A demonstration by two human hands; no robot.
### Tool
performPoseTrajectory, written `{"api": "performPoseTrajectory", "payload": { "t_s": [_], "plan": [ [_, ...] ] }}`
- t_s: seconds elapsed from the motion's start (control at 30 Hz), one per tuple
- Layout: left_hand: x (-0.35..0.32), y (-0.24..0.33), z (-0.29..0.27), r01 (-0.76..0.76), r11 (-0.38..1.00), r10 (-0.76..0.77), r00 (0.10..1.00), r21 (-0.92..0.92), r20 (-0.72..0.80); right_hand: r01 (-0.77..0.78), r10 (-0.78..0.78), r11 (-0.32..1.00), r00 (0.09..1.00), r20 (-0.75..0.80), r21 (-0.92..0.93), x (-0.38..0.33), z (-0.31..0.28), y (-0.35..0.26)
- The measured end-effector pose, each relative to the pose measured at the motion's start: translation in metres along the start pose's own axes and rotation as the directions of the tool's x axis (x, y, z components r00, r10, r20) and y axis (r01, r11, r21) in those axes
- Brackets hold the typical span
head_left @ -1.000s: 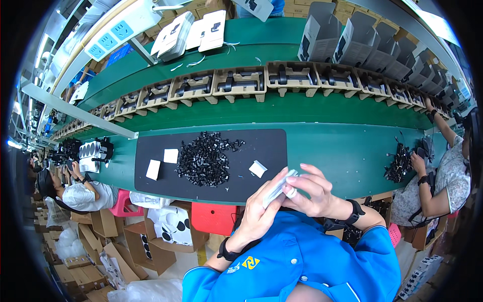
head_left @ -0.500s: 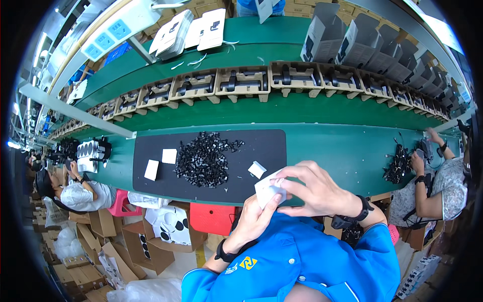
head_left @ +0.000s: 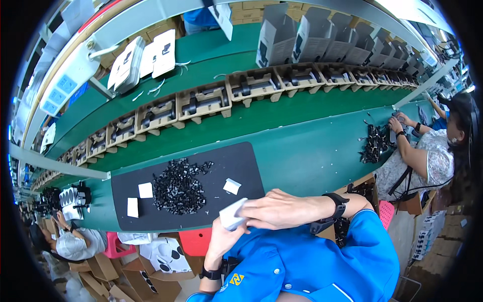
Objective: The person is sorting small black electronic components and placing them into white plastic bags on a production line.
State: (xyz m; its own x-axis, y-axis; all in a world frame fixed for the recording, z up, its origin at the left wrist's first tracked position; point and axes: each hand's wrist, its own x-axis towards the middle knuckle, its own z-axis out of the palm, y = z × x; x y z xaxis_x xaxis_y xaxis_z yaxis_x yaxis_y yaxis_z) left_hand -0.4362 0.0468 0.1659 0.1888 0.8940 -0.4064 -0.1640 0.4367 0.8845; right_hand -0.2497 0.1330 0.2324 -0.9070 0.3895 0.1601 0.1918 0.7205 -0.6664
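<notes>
A small white box (head_left: 230,216) is up in front of my body, over the near edge of the bench. My left hand (head_left: 220,240) grips it from below and from the left. From the right, my right hand (head_left: 269,209) closes its fingers at the box's edge; its fingertips are partly hidden there. Beyond, on the dark mat (head_left: 241,163), lies a heap of small black parts (head_left: 180,186). Two white pieces, a square one (head_left: 145,190) and an upright-lying box (head_left: 132,207), are left of the heap. Another white piece (head_left: 232,186) with a raised flap lies to its right.
A row of brown moulded trays (head_left: 204,100) with black parts runs along the green line behind the bench. Grey-white open cartons (head_left: 276,40) stand on the upper shelf. At right a co-worker handles black cables (head_left: 375,143); another person sits at left. A red stool (head_left: 196,241) is below.
My view has turned, so the bench now slopes up to the right. My right hand's raised fingers have come down onto the white box, which my left hand still holds.
</notes>
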Motion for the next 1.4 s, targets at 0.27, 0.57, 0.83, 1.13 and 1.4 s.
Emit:
{"api": "performPoseTrajectory", "payload": {
  "t_s": [0.27,0.57,0.83,1.13,1.4],
  "plan": [
    [0.058,-0.024,0.026,0.223,0.975,-0.200,0.838,0.015,0.507,-0.388,0.333,0.920,0.850,0.408,0.056,-0.032,0.000,0.012],
    [0.051,-0.046,-0.002,0.193,0.971,-0.161,0.964,-0.138,0.212,-0.286,0.433,0.808,0.881,-0.190,0.516,-0.035,-0.005,0.117],
    [0.045,0.017,0.011,-0.560,0.824,0.558,0.829,0.086,0.052,-0.634,0.454,0.739,0.718,-0.528,-0.227,-0.110,-0.019,0.249],
    [0.063,0.034,0.029,-0.507,0.842,0.497,0.862,0.184,0.101,-0.456,0.694,0.701,0.613,-0.378,0.549,-0.064,-0.054,0.040],
    [0.064,0.050,0.041,-0.594,0.750,0.525,0.802,0.291,0.284,-0.067,0.039,0.915,0.996,-0.078,-0.397,-0.036,-0.070,-0.030]
  ]
}}
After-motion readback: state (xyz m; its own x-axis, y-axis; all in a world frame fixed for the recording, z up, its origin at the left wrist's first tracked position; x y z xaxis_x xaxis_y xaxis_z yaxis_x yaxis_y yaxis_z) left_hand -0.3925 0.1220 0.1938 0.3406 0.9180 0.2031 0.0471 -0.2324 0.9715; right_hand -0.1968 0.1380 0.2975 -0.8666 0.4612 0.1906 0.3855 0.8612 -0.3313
